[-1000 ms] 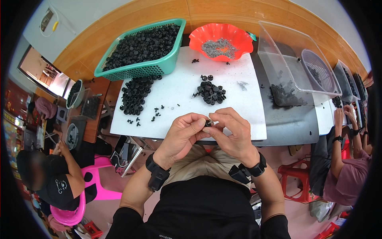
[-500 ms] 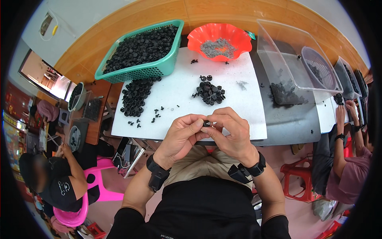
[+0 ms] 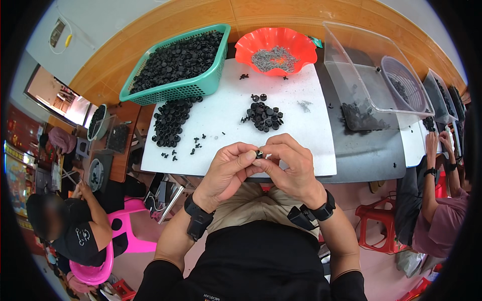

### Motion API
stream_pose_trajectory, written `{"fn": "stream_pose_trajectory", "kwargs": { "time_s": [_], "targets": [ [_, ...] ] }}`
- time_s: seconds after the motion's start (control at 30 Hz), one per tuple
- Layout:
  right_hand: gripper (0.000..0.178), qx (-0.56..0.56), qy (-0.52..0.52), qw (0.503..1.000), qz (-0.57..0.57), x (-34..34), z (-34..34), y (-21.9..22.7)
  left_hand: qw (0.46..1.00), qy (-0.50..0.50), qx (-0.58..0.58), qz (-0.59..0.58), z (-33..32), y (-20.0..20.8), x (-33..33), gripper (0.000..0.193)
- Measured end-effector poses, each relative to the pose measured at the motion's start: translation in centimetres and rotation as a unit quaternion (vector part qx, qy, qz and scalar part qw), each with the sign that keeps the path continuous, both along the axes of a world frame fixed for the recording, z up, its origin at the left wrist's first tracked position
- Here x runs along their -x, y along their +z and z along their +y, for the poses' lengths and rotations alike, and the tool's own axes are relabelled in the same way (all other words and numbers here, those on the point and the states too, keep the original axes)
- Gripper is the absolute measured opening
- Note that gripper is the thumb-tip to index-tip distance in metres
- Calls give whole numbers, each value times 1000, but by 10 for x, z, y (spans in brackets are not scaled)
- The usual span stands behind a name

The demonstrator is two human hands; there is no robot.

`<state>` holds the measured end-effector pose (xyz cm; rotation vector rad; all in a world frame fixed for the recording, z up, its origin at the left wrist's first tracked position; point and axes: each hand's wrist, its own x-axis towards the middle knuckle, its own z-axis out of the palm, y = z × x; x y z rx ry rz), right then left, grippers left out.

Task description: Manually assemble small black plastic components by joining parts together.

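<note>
Between my fingertips, above the near edge of the white board [image 3: 221, 163], is a small black plastic part [image 3: 259, 154], mostly covered by the fingers. My left hand [image 3: 228, 168] pinches it from the left with thumb and index finger. On the other side my right hand [image 3: 290, 164] is closed on the same part. Just beyond the hands lies a pile of black round caps [image 3: 265, 117]. A larger heap of similar caps [image 3: 171, 123] spreads at the left, with several tiny black pieces [image 3: 197, 145] scattered near it.
A green basket [image 3: 213, 80] full of black caps stands at the back left. Beside it sits a red wavy-edged bowl [image 3: 243, 52] with small grey pieces. A clear plastic bin [image 3: 346, 70] stands at the right. Other people sit at left [image 3: 83, 231] and right [image 3: 447, 220].
Both hands stay almost in place. The small black part has turned slightly between the fingertips.
</note>
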<state>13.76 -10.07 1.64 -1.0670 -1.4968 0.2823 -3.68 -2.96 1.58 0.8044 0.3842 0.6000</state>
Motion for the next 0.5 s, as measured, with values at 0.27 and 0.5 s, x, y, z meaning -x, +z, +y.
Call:
{"fn": "stream_pose_trajectory", "kwargs": {
  "time_s": [0.27,0.5],
  "targets": [
    [31,-15,-4,1000,25,2,2,-4,1000,16,17,4,0,0,-2,14],
    [38,-10,-1,1000,-8,-2,1,-7,1000,16,19,8,-1,4,-5,17]
  ]
}}
